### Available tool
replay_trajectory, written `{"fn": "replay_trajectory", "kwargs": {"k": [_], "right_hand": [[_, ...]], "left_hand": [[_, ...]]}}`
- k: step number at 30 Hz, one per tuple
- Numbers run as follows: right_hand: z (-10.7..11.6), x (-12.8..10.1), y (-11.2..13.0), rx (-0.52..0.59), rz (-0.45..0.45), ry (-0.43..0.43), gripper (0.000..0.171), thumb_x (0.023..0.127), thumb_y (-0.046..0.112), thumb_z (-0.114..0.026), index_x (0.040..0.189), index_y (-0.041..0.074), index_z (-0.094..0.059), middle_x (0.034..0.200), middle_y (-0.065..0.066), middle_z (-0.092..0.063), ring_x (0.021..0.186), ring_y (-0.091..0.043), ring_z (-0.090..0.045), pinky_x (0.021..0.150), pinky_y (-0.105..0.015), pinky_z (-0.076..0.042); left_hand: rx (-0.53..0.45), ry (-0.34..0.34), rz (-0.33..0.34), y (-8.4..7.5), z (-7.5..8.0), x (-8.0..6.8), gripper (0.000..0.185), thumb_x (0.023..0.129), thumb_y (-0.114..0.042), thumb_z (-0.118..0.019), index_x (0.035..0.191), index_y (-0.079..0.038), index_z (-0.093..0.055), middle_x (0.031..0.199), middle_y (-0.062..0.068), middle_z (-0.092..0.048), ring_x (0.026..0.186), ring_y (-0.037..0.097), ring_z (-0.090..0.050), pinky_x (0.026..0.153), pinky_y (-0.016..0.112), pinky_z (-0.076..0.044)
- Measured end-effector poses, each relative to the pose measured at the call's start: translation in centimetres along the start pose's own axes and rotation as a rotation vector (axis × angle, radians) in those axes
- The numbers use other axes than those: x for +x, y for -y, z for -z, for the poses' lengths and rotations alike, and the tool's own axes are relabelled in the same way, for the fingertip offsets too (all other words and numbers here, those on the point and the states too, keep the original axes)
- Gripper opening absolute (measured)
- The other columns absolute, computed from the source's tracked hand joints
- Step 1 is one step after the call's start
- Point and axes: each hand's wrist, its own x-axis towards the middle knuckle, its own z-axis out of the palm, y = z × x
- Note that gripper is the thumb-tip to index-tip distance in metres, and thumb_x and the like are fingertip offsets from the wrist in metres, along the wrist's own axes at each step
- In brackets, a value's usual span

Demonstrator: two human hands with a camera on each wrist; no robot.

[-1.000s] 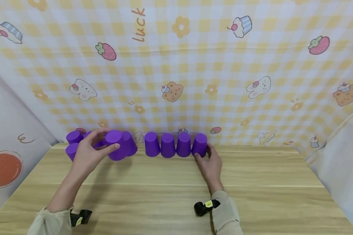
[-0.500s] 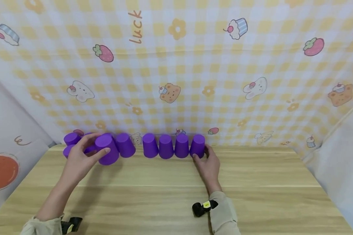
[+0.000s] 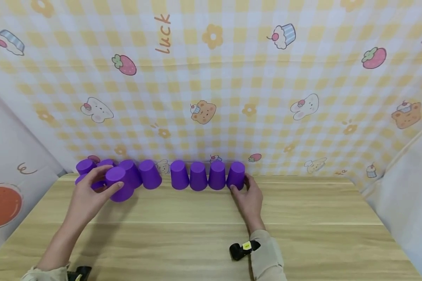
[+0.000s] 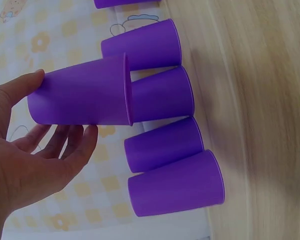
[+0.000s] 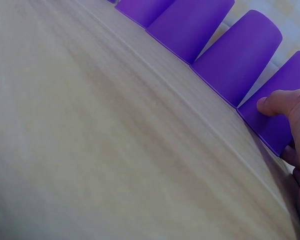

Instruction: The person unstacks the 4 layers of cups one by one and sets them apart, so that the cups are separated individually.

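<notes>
while my left hand (image 3: 91, 193) grips an upturned purple cup (image 3: 118, 188) just above the table (image 3: 204, 234), my right hand (image 3: 249, 195) curls against the row's end cup (image 3: 236, 175); i'd lower it level, rim flat.

wooden table (image 3: 302, 226), yellow checked cartoon backdrop (image 3: 267, 97)

A plain purple plastic cup (image 3: 118, 188) is seen in the left hand (image 3: 88, 199), and the row of upturned plastic cups (image 3: 207, 175) is the same solid purple. The wooden bench (image 3: 302, 226) is pale and streaked with light-brown grain. The backdrop cloth (image 3: 267, 97) is checked yellow and white, printed with strawberries, bears and cupcakes.
</notes>
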Motion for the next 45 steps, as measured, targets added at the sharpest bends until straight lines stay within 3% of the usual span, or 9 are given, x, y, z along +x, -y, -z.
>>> {"fn": "replay_trajectory", "kwargs": {"k": [5,9,13,16,20,24,45], "right_hand": [[0.0,-0.1,-0.1,0.008,-0.011,0.002,0.054,0.068,0.025,-0.071,0.115,0.010,-0.050,0.108,-0.008,-0.056,0.098,-0.019,-0.053,0.086,-0.030,-0.041],[0.0,0.0,-0.1,0.015,-0.002,-0.003,0.055,0.068,0.025,-0.071,0.115,0.009,-0.050,0.108,-0.008,-0.056,0.098,-0.019,-0.053,0.086,-0.029,-0.041],[0.0,0.0,0.0,0.016,0.006,-0.007,0.055,0.068,0.025,-0.071,0.115,0.008,-0.050,0.108,-0.009,-0.056,0.098,-0.019,-0.053,0.086,-0.029,-0.041],[0.1,0.1,0.0,0.011,0.003,-0.003,0.055,0.068,0.025,-0.071,0.116,0.008,-0.050,0.109,-0.009,-0.056,0.099,-0.020,-0.053,0.086,-0.030,-0.041],[0.1,0.0,-0.1,0.003,-0.004,-0.002,0.055,0.068,0.025,-0.071,0.116,0.008,-0.049,0.109,-0.010,-0.056,0.099,-0.020,-0.053,0.086,-0.030,-0.041],[0.1,0.0,-0.2,-0.002,-0.008,-0.005,0.056,0.068,0.025,-0.071,0.116,0.008,-0.049,0.110,-0.009,-0.056,0.099,-0.019,-0.053,0.086,-0.030,-0.041],[-0.2,0.1,-0.3,0.008,0.007,-0.005,0.054,0.068,0.024,-0.071,0.116,0.009,-0.049,0.109,-0.007,-0.056,0.098,-0.018,-0.053,0.086,-0.028,-0.042]], "left_hand": [[-0.017,-0.003,-0.003,1.5,-0.1,0.0,0.055,0.071,-0.022,-0.070,0.118,-0.003,-0.047,0.106,0.015,-0.053,0.089,-0.001,-0.047,0.066,0.005,-0.040],[-0.010,-0.007,0.028,2.3,-0.2,0.0,0.056,0.071,-0.024,-0.070,0.119,-0.007,-0.047,0.108,0.015,-0.053,0.092,0.011,-0.049,0.065,0.006,-0.040],[0.057,-0.016,0.041,2.5,-0.2,-0.1,0.057,0.072,-0.027,-0.069,0.121,-0.007,-0.047,0.110,0.017,-0.052,0.095,0.021,-0.049,0.064,0.006,-0.037],[0.099,-0.006,0.013,2.7,-0.2,-0.3,0.058,0.074,-0.027,-0.067,0.122,-0.004,-0.045,0.110,0.021,-0.052,0.096,0.029,-0.049,0.065,0.006,-0.035],[0.130,0.021,-0.001,2.6,-0.2,-0.4,0.057,0.076,-0.026,-0.065,0.122,0.001,-0.043,0.110,0.025,-0.050,0.097,0.037,-0.047,0.074,0.022,-0.040],[0.147,0.023,-0.001,2.7,-0.5,-0.4,0.055,0.077,-0.022,-0.065,0.121,0.003,-0.043,0.109,0.029,-0.049,0.098,0.041,-0.046,0.076,0.048,-0.036],[0.225,-0.002,0.016,3.6,-1.0,0.0,0.056,0.076,-0.016,-0.065,0.117,0.013,-0.041,0.104,0.037,-0.046,0.094,0.050,-0.043,0.076,0.055,-0.034]]}}
